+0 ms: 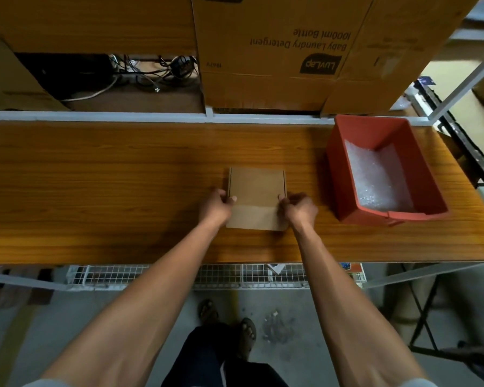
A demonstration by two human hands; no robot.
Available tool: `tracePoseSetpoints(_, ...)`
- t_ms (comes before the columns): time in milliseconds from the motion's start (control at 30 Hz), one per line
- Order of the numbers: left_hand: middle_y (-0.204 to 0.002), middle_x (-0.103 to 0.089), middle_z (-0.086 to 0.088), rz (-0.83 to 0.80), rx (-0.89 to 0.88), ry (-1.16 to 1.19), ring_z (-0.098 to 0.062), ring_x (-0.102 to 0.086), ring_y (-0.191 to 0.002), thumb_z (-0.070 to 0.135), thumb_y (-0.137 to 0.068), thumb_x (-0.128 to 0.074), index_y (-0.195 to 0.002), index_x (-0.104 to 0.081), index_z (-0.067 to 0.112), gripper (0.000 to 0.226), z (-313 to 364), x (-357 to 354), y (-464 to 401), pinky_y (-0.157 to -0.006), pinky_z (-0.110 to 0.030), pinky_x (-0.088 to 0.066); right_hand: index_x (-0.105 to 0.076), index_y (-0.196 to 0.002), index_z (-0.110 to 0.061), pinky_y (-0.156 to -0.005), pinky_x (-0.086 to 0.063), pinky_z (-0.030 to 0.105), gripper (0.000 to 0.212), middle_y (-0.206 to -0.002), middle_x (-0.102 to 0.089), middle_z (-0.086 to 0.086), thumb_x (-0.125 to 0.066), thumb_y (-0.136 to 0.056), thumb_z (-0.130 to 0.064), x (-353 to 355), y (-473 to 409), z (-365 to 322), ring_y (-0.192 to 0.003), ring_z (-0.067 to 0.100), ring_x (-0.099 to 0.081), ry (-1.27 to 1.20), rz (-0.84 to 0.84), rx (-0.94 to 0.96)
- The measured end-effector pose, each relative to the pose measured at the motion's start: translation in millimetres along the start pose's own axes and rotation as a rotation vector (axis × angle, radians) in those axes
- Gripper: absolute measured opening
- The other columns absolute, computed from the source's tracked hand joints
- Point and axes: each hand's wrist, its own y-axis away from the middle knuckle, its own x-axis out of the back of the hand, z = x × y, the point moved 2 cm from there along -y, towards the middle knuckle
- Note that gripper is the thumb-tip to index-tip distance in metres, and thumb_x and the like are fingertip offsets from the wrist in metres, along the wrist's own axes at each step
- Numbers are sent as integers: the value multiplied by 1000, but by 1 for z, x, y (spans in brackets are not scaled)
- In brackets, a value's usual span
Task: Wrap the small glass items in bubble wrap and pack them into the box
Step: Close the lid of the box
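One small cardboard box (256, 188), closed, on the counter (123, 177). One red plastic bin (375, 135); one lot of bubble wrap (375, 177) inside it. Three large cardboard cartons (277, 37) behind. Two hands: left hand (217, 206), right hand (299, 208).

Wooden table (123, 177): small cardboard box (256, 188) centre, red bin (344, 174) right.

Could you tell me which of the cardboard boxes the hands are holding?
The small plain box on the table, gripped by both hands; the large printed boxes stand behind, untouched.
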Motion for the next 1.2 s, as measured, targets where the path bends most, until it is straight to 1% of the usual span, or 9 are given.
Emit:
tracePoseSetpoints(100, -142, -60, -4, 31, 11, 40, -19, -64, -115, 39, -104, -64, -146, -52, 21, 47, -10, -2, 12, -79, -26, -49, -68, -125, -9, -98, -58, 43, 46, -121, -71, 14, -67, -101, -48, -1, 12, -2, -112, 33, -69, 54, 39, 24)
tracePoseSetpoints(167, -142, -62, -4, 53, 27, 71, -22, -63, -123, 39, -103, -66, -145, -54, 20, 48, -16, -3, 19, -82, -28, -49, -67, -125, -8, -95, -58, 40, 46, -119, -72, 13, -65, -101, -48, 0, 22, -1, -110, 33, -69, 32, 35, 20)
tracePoseSetpoints(433, -142, -63, -6, 105, 6, 77, -22, -64, -125, 29, -104, -65, -149, -53, 17, 48, -19, -8, 31, -86, -23, -48, -66, -133, -7, -88, -48, 27, 48, -128, -71, 13, -71, -100, -41, 13, 48, 7, -117, 31, -68, 3, -2, 61)
tracePoseSetpoints(600, -138, -65, -6, 128, 11, 68, -22, -65, -120, 27, -103, -67, -145, -56, 17, 44, -20, -9, 33, -85, -24, -50, -68, -132, -6, -95, -49, 26, 40, -127, -72, 12, -70, -101, -32, 17, 57, 4, -118, 29, -68, -11, -13, 89)
tracePoseSetpoints(767, -136, -65, -6, 141, -29, -15, -22, -66, -119, 25, -104, -66, -145, -56, 19, 43, -20, -11, 32, -88, -28, -55, -65, -137, -9, -106, -51, 35, 38, -133, -71, 12, -68, -103, -23, 18, 58, 7, -124, 28, -66, -22, -31, 93)
tracePoseSetpoints(933, -135, -67, -7, 146, -81, -101, -22, -68, -117, 26, -105, -64, -146, -55, 22, 43, -22, -12, 29, -93, -34, -59, -67, -136, -7, -100, -48, 24, 38, -129, -73, 11, -71, -101, -23, 19, 58, 11, -121, 26, -69, -1, -14, 163)
tracePoseSetpoints(1067, -132, -67, -7, 146, -68, -117, -21, -69, -111, 29, -105, -63, -144, -55, 22, 41, -22, -10, 31, -81, -29, -55, -67, -135, -5, -89, -47, 14, 34, -125, -75, 10, -64, -105, -21, 15, 61, 14, -112, 23, -73, 42, 5, 204)
tracePoseSetpoints(1133, -130, -67, -6, 142, -64, -116, -18, -67, -104, 29, -105, -63, -142, -56, 21, 38, -22, -10, 31, -77, -27, -51, -67, -136, -7, -91, -51, 19, 34, -125, -74, 11, -59, -108, -25, 12, 60, 17, -108, 24, -72, -6, 26, 123)
tracePoseSetpoints(1200, -129, -67, -6, 137, -57, -110, -14, -62, -98, 28, -105, -64, -140, -57, 20, 36, -22, -11, 32, -73, -25, -48, -66, -135, -11, -101, -56, 35, 34, -128, -71, 12, -53, -111, -31, 7, 52, 23, -112, 28, -69, -101, 16, -59)
